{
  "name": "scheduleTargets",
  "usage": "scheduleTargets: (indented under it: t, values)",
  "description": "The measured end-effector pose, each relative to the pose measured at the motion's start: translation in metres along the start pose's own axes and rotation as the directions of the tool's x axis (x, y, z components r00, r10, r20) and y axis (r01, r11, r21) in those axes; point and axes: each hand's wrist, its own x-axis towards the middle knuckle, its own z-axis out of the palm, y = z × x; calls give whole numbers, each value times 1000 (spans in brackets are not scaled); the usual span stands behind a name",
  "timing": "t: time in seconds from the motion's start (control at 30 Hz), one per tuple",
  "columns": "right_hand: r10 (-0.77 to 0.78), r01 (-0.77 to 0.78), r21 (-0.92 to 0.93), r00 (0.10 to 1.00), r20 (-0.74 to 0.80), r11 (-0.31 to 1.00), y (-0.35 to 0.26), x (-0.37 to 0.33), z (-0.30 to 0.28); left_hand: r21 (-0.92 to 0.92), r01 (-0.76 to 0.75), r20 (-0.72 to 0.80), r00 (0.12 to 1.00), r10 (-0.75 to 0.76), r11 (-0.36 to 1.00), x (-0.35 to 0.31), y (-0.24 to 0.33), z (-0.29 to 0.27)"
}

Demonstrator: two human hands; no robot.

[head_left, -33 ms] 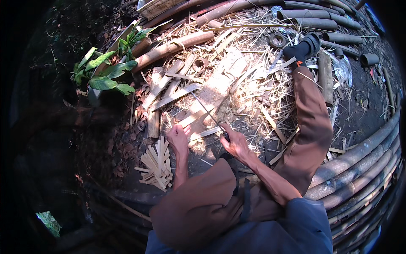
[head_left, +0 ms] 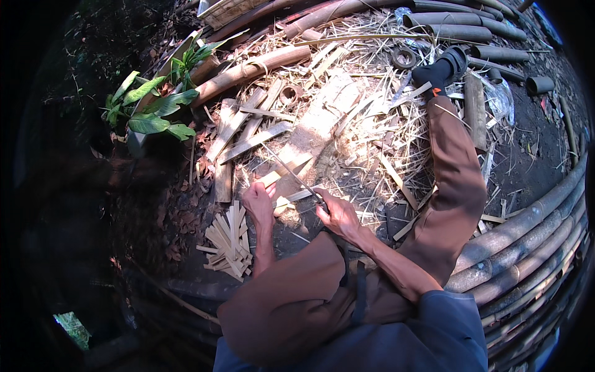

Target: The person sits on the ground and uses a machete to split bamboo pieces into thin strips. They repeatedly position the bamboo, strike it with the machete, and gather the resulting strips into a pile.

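Note:
My left hand (head_left: 259, 201) is closed on one end of a pale bamboo strip (head_left: 271, 178), which points away to the right. A long, thin-bladed knife (head_left: 286, 167) has its handle gripped in my right hand (head_left: 339, 214). Its dark blade slants up and left, crossing over the strip; whether the edge touches it I cannot tell. Beneath both lies a broad, sunlit wooden block (head_left: 316, 127), strewn with shavings. Just below my left hand, a loose pile of pale split bamboo strips (head_left: 228, 242) rests on the ground.
Flat bamboo slats (head_left: 257, 141) lie beyond my left hand, near a leafy plant (head_left: 164, 111). Shavings (head_left: 396, 146) cover the ground around my stretched right leg (head_left: 455, 180). Thick bamboo poles (head_left: 520, 254) are stacked at the right, and cut bamboo lengths (head_left: 458, 32) lie far off.
The knife has swung left, its tip now lower and nearer the strip. My right hand has shifted slightly left with it. My left hand stays almost in place, holding the strip.

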Motion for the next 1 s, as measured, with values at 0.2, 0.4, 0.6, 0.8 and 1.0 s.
scheduleTargets:
  t: [0.2,0.4,0.6,0.8,1.0]
  values:
    - [-2,7,-36,990,143,999,-22,-7,22,46,-35,-24,999,36,998,-3,6,9]
    - [249,-226,-123,943,220,966,-9,9,5,-27,-21,52,998,22,999,-5,15,27]
    - [275,-242,-180,942,193,953,11,16,-3,-78,-47,81,995,53,996,-9,14,38]
    - [345,-319,-184,930,129,930,22,23,4,-23,-100,61,993,102,995,-11,17,34]
    - [224,-214,-121,971,83,969,34,5,17,-30,-114,24,993,115,993,-2,8,27]
